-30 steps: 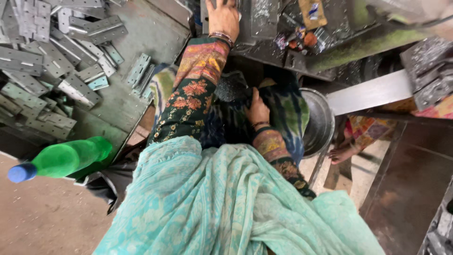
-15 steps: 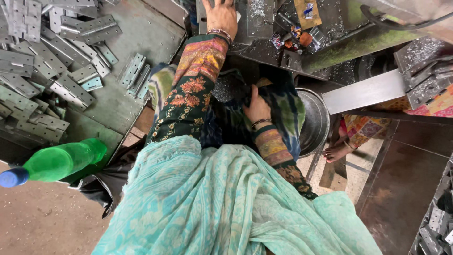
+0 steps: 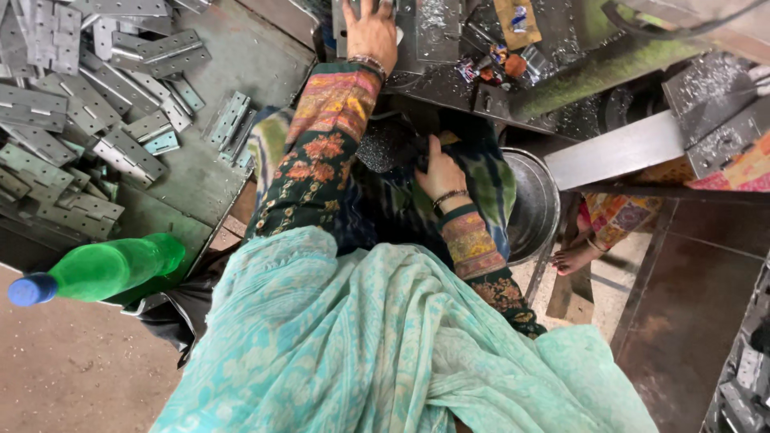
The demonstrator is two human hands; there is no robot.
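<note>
The left hand (image 3: 370, 32) lies flat, fingers spread, pinning a metal plate (image 3: 437, 28) at the workbench's (image 3: 561, 80) near edge. The right hand (image 3: 437, 172) rests loosely on dark cloth (image 3: 385, 200) in the lap, gripping nothing.

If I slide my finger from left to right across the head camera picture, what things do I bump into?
Blue bottle cap → green plastic bottle → left hand → right hand → round steel bowl → bare foot.
</note>
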